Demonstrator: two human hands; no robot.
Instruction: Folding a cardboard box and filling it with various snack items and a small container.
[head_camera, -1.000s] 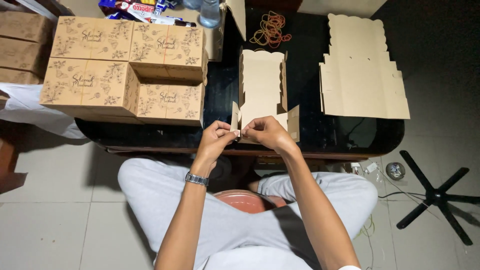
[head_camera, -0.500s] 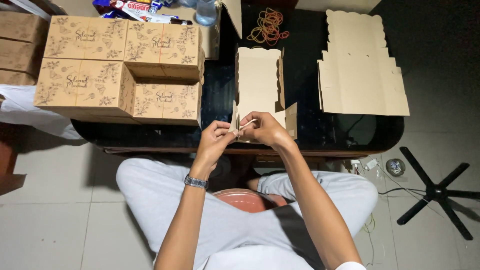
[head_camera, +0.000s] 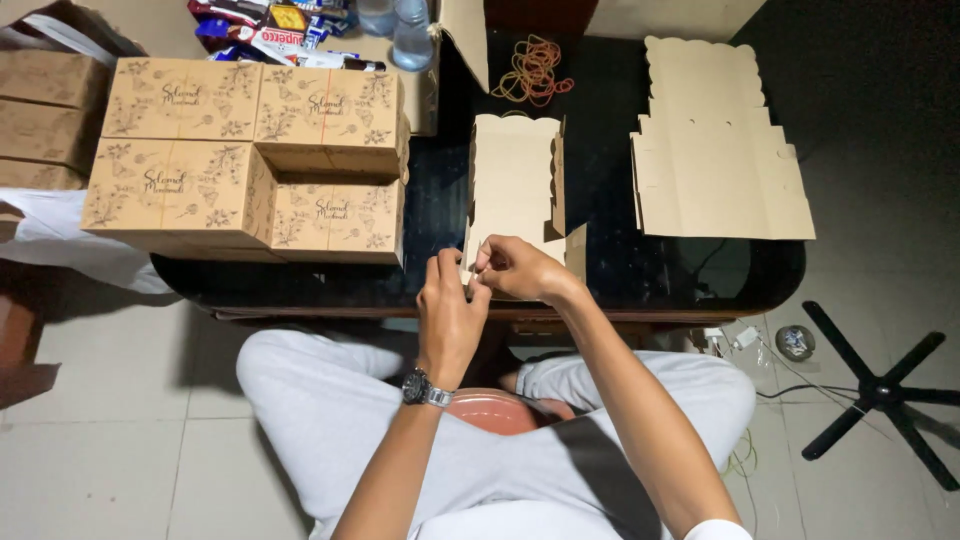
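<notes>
**Cardboard flap pinched at the table edge**

Brown card is what both hands are busy with. A half-folded box blank (head_camera: 515, 185) lies on the black table (head_camera: 610, 270), its far end toward the rubber bands (head_camera: 532, 72) and its near end right at the table's front edge, just ahead of the seated person's knees. The left hand (head_camera: 448, 305), a watch (head_camera: 424, 388) on its wrist, has thumb and fingertips closed on the near-left corner flap of the blank. The right hand (head_camera: 520, 270) meets it from the other side, fingers curled and pressed onto the same flap, so the two hands touch over that corner. One side wall of the blank stands upright along its right edge; the rest lies flat.

Left of the blank, close beside it, four finished boxes (head_camera: 250, 150) with a printed flower pattern sit stacked in two layers. To the right, well apart, a pile of flat blanks (head_camera: 715, 170) rests near the table's far corner. Bottles (head_camera: 395, 25) and snack packets (head_camera: 265, 30) crowd the far edge. A black chair base (head_camera: 880, 390) stands on the tiled floor at the right.
</notes>
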